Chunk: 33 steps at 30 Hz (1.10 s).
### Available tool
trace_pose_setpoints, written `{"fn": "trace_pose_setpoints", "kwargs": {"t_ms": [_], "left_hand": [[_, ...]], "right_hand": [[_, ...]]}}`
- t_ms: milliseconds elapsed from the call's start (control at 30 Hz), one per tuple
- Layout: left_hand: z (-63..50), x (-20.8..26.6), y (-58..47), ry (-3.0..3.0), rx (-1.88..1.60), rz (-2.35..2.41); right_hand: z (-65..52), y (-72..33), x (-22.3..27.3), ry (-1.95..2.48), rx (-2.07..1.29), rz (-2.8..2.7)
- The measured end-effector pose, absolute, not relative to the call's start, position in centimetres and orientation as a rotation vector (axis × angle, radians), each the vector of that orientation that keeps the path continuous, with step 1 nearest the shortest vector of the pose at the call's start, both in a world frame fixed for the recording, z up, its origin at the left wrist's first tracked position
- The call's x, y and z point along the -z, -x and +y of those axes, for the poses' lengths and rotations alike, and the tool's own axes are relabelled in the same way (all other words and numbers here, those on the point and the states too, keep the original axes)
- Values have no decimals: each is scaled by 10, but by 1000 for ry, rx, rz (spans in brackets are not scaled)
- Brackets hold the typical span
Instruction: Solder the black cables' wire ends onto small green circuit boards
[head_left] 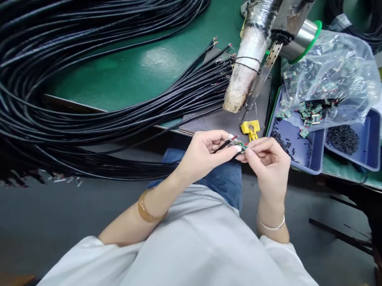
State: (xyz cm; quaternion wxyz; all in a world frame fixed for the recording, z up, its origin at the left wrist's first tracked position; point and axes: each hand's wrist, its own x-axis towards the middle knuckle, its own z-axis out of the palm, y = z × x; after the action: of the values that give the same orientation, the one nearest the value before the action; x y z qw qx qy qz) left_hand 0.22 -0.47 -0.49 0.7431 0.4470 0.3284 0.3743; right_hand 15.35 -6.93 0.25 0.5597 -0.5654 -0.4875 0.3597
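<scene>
My left hand (208,152) is closed, its thumb and fingers pinching a small green circuit board (240,145). A short black cable end (224,144) with a red wire tip sticks out between the same fingers. From the other side, my right hand (267,158) has its thumb and forefinger pressed together at the board's right end. Whatever else lies between those fingertips is too small to make out. Just beyond the hands, a yellow clip (250,128) stands at the edge of the work surface, close to the right fingers.
A large bundle of black cables (110,121) loops across the left. Above the clip hang a wrapped hose (241,74) and a soldering iron (268,63), beside a solder spool (304,42). Rightward are blue trays (316,161) of small black parts and a plastic bag (336,65) of circuit boards.
</scene>
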Motion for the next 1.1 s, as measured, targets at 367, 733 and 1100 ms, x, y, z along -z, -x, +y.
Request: {"fn": "trace_pose_setpoints", "kwargs": {"t_ms": [367, 733, 1100], "left_hand": [[7, 3, 6, -811, -433, 526], [-8, 1, -3, -884, -782, 731], [-11, -1, -3, -881, -726, 658]], "right_hand": [[-71, -163, -5, 1067, -811, -1373], [-69, -161, -10, 1298, -207, -1332], [-70, -151, -2, 1280, -284, -1321]]}}
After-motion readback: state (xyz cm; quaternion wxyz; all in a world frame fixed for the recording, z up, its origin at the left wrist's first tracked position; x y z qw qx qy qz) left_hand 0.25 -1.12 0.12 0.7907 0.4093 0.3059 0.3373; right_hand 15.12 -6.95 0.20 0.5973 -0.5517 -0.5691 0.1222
